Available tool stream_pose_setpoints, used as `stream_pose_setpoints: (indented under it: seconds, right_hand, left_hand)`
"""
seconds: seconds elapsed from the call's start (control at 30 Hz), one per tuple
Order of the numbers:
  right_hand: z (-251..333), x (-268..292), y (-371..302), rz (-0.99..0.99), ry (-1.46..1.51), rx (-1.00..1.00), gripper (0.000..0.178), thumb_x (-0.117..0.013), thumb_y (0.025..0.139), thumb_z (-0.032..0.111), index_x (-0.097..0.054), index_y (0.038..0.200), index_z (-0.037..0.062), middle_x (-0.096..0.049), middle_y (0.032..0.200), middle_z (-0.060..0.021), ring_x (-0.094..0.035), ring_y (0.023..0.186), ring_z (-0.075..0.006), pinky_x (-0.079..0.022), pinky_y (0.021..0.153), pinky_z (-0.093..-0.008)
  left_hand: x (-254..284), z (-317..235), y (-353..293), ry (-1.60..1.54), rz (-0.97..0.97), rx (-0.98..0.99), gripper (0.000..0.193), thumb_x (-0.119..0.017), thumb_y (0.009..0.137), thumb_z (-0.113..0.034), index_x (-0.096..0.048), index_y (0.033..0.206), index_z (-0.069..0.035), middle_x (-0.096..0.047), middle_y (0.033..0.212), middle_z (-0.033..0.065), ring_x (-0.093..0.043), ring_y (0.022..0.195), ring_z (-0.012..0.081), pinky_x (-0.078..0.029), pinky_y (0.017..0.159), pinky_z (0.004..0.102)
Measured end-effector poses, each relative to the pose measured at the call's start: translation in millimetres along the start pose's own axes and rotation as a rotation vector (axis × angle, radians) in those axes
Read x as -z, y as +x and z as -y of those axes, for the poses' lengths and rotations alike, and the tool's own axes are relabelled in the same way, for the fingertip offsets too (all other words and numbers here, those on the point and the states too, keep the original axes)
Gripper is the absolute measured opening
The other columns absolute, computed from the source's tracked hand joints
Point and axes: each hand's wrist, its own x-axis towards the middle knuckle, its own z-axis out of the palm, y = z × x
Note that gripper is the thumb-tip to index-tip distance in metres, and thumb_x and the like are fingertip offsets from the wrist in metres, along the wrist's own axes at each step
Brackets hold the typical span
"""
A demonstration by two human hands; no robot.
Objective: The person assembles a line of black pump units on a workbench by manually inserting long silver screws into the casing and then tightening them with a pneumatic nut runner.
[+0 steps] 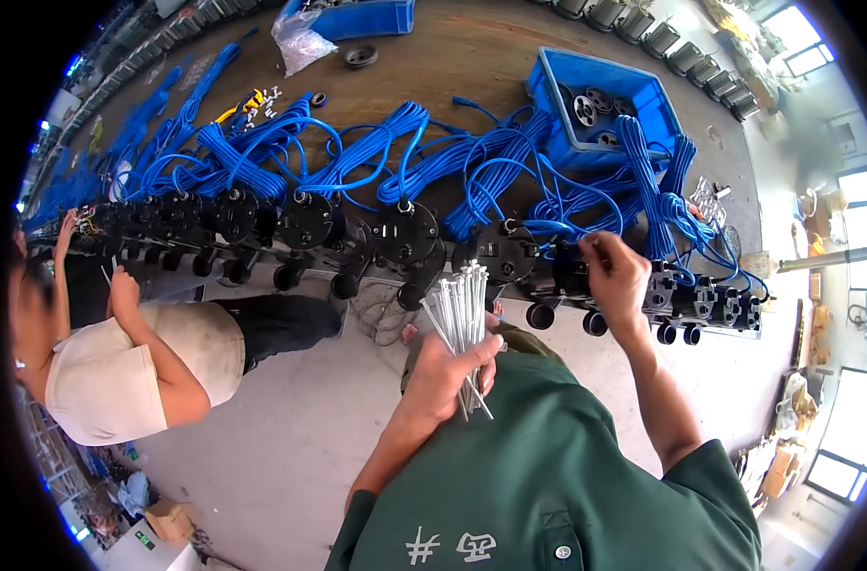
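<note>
Long silver bolts (466, 309), thin and straight with wider heads upward, spread in a bundle near the centre of the frame. The left hand (449, 374) is closed around them. Right of centre, the right hand (616, 281) bends its fingers beside a black machine (568, 273); whether they grip something, I cannot tell.
</note>
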Motion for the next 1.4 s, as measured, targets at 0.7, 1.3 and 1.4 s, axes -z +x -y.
stream_pose_setpoints:
  seconds: [0.7, 1.3, 1.4]
  right_hand:
    - [68.5, 42.7, -19.4, 0.381, 0.832, -0.386, 0.013, -0.067, 0.096, 0.007, -0.064, 0.103, -0.0032, -0.071, 0.086, -0.0101, -0.068, 0.073, -0.0129, -0.056, 0.065, -0.0271]
    - [37.9, 33.2, -6.3, 0.269, 0.187, 0.4, 0.02, -0.068, 0.082, -0.008, -0.067, 0.1, 0.0, -0.072, 0.091, -0.0135, -0.07, 0.077, -0.0309, -0.057, 0.067, -0.0373]
    - [38.3, 19.2, -11.2, 0.268, 0.087, 0.354, 0.021, -0.073, 0.083, -0.001, -0.068, 0.104, 0.0009, -0.07, 0.094, -0.0121, -0.069, 0.079, -0.0299, -0.057, 0.068, -0.0365]
  left_hand:
    - [-1.4, 29.6, 2.2, 0.239, -0.064, -0.017, 0.024, -0.069, 0.091, -0.005, -0.057, 0.111, -0.001, -0.059, 0.08, 0.0041, -0.057, 0.061, 0.0123, -0.045, 0.051, 0.029]
    - [9.1, 27.4, -6.7, -0.039, -0.124, -0.044, 0.029, -0.064, 0.097, -0.01, -0.058, 0.123, 0.002, -0.068, 0.09, 0.0164, -0.067, 0.066, 0.0235, -0.053, 0.051, 0.0365]
    - [12.4, 29.0, -7.1, -0.03, -0.102, -0.065, 0.028, -0.063, 0.097, -0.008, -0.057, 0.122, 0.002, -0.068, 0.089, 0.0172, -0.064, 0.063, 0.0231, -0.049, 0.049, 0.0354]
